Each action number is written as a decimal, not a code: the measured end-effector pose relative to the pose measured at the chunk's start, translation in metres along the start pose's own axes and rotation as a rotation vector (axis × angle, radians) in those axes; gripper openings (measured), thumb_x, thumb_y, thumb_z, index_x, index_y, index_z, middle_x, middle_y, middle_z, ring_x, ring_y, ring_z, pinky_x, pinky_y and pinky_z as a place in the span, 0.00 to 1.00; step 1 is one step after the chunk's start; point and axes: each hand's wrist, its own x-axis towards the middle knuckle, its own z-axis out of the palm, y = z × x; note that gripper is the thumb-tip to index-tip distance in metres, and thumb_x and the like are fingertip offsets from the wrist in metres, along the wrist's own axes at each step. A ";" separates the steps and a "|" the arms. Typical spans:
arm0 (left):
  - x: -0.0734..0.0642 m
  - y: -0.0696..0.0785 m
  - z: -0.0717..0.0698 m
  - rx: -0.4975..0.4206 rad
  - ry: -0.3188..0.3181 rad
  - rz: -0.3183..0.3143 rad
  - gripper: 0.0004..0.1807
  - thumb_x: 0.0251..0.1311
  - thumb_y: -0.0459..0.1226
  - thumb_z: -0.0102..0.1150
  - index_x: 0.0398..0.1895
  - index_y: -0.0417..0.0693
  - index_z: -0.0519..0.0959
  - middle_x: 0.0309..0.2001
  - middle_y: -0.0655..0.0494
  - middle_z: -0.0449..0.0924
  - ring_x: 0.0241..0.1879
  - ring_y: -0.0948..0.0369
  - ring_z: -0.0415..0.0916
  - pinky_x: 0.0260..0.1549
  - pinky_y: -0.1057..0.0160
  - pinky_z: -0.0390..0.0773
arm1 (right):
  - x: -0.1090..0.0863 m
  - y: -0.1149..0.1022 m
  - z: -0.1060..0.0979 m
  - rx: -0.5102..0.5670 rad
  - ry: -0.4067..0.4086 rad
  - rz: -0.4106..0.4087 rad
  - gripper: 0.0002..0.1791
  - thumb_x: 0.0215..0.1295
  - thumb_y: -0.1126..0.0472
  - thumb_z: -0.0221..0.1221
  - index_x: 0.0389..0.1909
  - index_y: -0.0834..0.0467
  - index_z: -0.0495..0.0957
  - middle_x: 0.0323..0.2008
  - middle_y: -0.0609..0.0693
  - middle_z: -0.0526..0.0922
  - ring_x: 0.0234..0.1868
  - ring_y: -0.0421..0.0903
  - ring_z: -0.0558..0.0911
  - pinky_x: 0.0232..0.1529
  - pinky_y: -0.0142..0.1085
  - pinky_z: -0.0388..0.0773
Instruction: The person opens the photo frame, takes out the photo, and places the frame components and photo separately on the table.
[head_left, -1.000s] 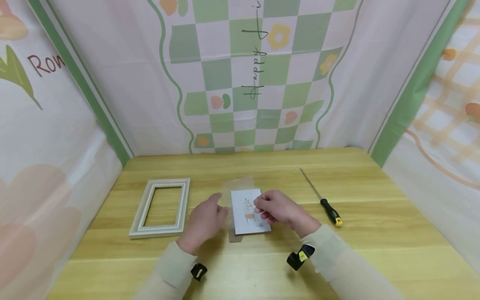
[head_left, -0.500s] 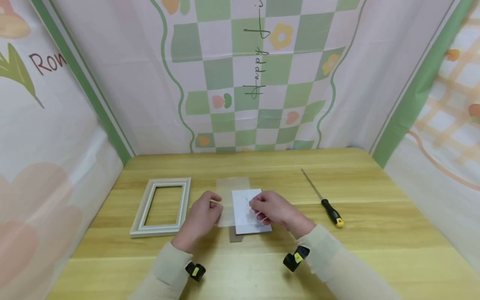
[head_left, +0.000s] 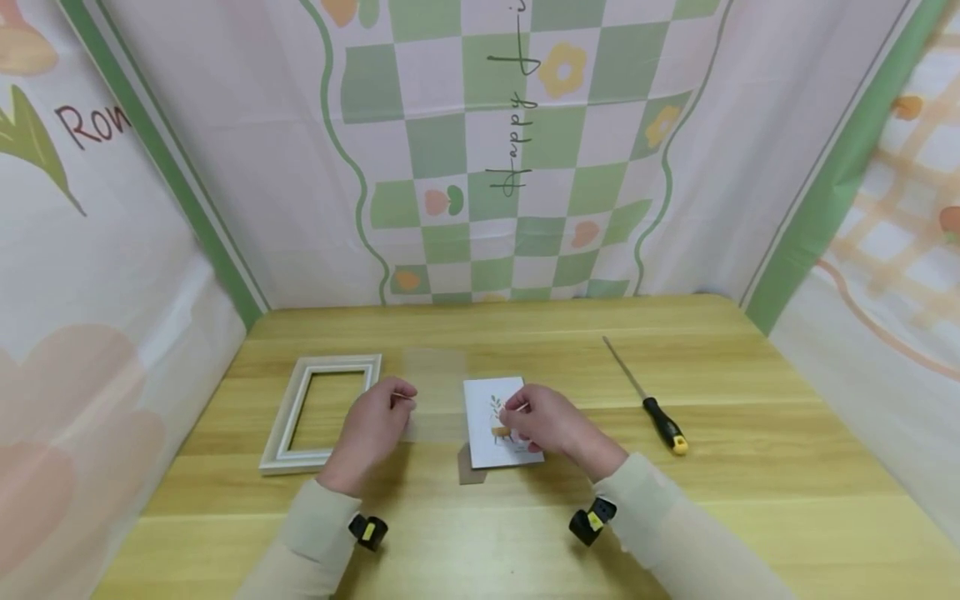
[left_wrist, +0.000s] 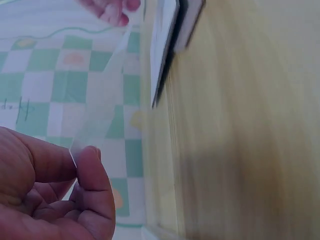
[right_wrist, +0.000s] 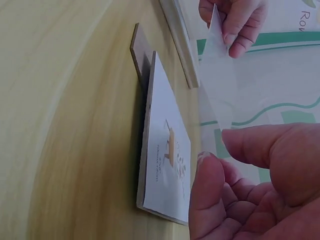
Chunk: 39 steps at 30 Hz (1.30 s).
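My left hand pinches the edge of a clear thin sheet between thumb and forefinger, raised over the table. In the right wrist view the sheet reaches close to my right thumb. My right hand hovers over a white card printed with a plant drawing. Its thumb and forefinger are apart in the right wrist view, other fingers loosely curled, and I see nothing between them. Under the card a brown backing piece sticks out at the near left corner.
A white picture frame lies flat to the left, partly behind the left hand. On the right lies a screwdriver with a black and yellow handle. Patterned cloth hangs behind the wooden table and at both sides.
The left hand has moved left, drawing the clear sheet off from over the card, whose drawing shows plainly again. The right hand stays nearly in place above the card.
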 end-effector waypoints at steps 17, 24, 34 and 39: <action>0.011 -0.014 -0.008 0.227 -0.074 -0.053 0.11 0.75 0.33 0.53 0.51 0.43 0.84 0.53 0.45 0.86 0.52 0.47 0.83 0.54 0.46 0.80 | -0.004 0.005 0.003 -0.088 0.021 -0.013 0.12 0.72 0.58 0.63 0.49 0.61 0.81 0.35 0.52 0.83 0.24 0.46 0.78 0.25 0.36 0.75; 0.012 -0.012 -0.002 0.312 -0.078 -0.053 0.11 0.74 0.32 0.53 0.51 0.42 0.85 0.52 0.44 0.87 0.53 0.45 0.83 0.56 0.45 0.81 | -0.004 0.007 0.003 -0.125 0.032 -0.043 0.12 0.71 0.58 0.64 0.48 0.61 0.82 0.36 0.52 0.83 0.23 0.45 0.78 0.24 0.36 0.75; 0.009 -0.013 0.009 0.449 -0.094 0.015 0.14 0.66 0.24 0.51 0.50 0.37 0.82 0.44 0.40 0.87 0.44 0.43 0.84 0.46 0.45 0.84 | -0.005 0.007 0.003 -0.156 0.055 -0.039 0.13 0.70 0.57 0.64 0.48 0.61 0.82 0.41 0.55 0.85 0.24 0.45 0.79 0.25 0.37 0.77; 0.004 -0.010 0.014 0.533 -0.068 0.059 0.08 0.64 0.22 0.53 0.42 0.36 0.79 0.34 0.40 0.83 0.34 0.45 0.81 0.33 0.46 0.84 | -0.006 0.008 0.002 -0.175 0.064 -0.036 0.15 0.70 0.56 0.65 0.50 0.61 0.81 0.42 0.55 0.85 0.24 0.45 0.80 0.26 0.37 0.77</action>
